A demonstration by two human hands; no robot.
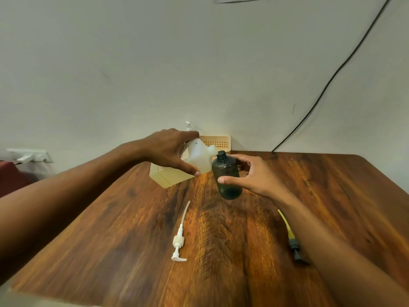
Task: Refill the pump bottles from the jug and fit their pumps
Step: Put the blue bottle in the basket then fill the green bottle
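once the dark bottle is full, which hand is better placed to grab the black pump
Probably the right hand: the black pump with the yellow tube lies beside its forearm. The left hand grips the tilted translucent white jug and would have to cross the dark plastic bottle.

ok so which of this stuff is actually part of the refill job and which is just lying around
In the job: jug, tilted in left hand; dark bottle, held by right hand; white pump; black pump with yellow tube.
Lying about: beige basket; black cable; wall socket.
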